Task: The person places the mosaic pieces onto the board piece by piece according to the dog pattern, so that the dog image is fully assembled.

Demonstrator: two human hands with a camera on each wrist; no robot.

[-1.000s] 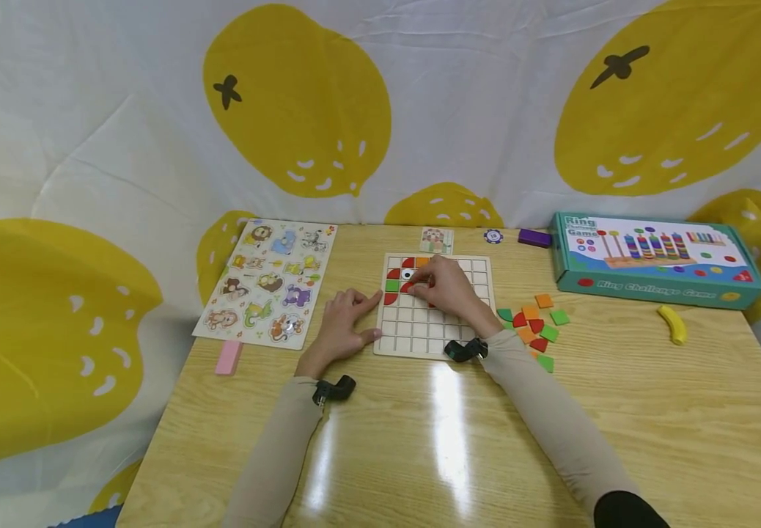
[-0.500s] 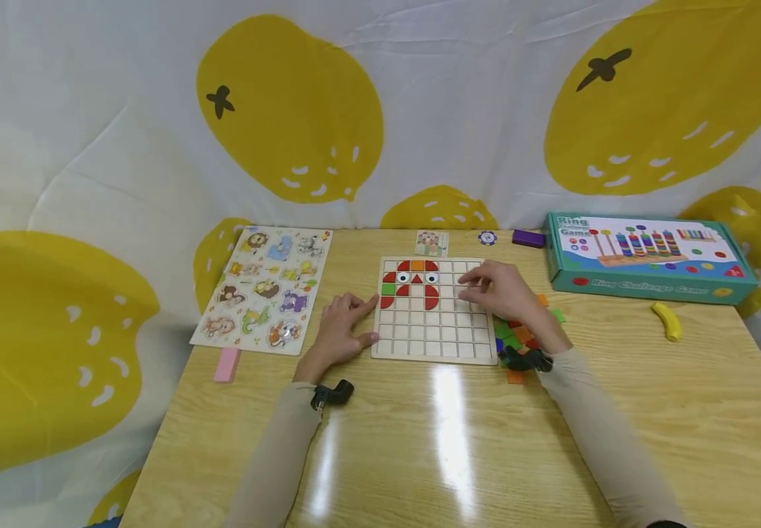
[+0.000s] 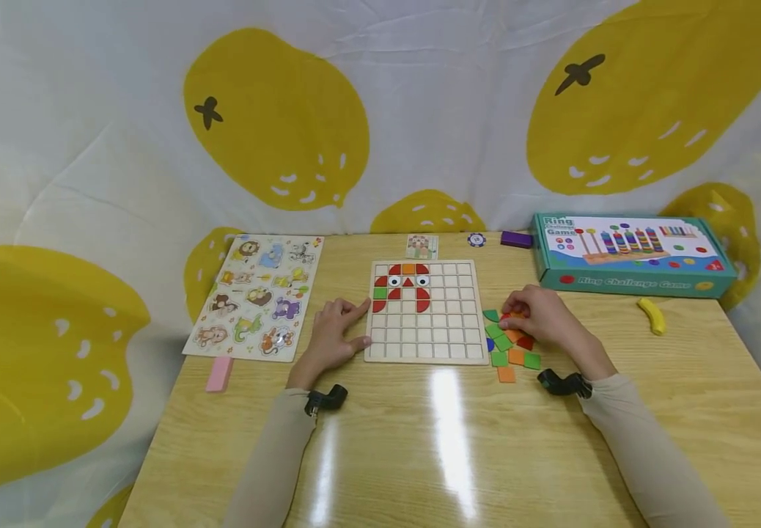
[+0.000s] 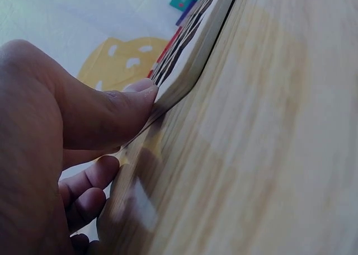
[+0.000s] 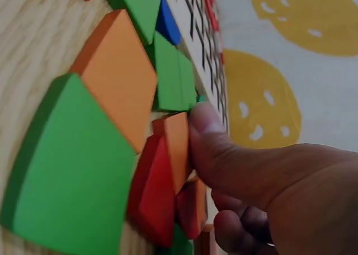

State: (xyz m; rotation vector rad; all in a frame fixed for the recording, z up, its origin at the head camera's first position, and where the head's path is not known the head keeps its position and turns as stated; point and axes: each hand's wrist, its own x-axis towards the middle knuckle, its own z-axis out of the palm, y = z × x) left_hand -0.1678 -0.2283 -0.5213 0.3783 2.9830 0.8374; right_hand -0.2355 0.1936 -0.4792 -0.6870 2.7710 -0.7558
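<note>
My left hand (image 3: 330,337) rests against the left edge of the wooden grid board (image 3: 446,326). Its thumb touches the rim in the left wrist view, and the other fingers are loosely bent. On the board's upper left, red, orange and green tiles surround two round eye tiles (image 3: 394,281). My right hand (image 3: 542,315) is over the loose tiles right of the board. In the right wrist view its thumb touches an orange tile (image 5: 178,146), beside a red tile (image 5: 154,190). Thumb and index finger stand apart, and a red tile shows between them in the head view.
Left of the board lies an animal puzzle (image 3: 255,297), with a pink block (image 3: 219,374) below it. Behind the board are a pattern card (image 3: 422,247), a poker chip (image 3: 476,240) and a purple block (image 3: 516,239). A game box (image 3: 634,254) and toy banana (image 3: 652,316) lie right.
My right hand has left the tiles on the board and moved right to the loose tiles. My left hand has stayed at the board's edge.
</note>
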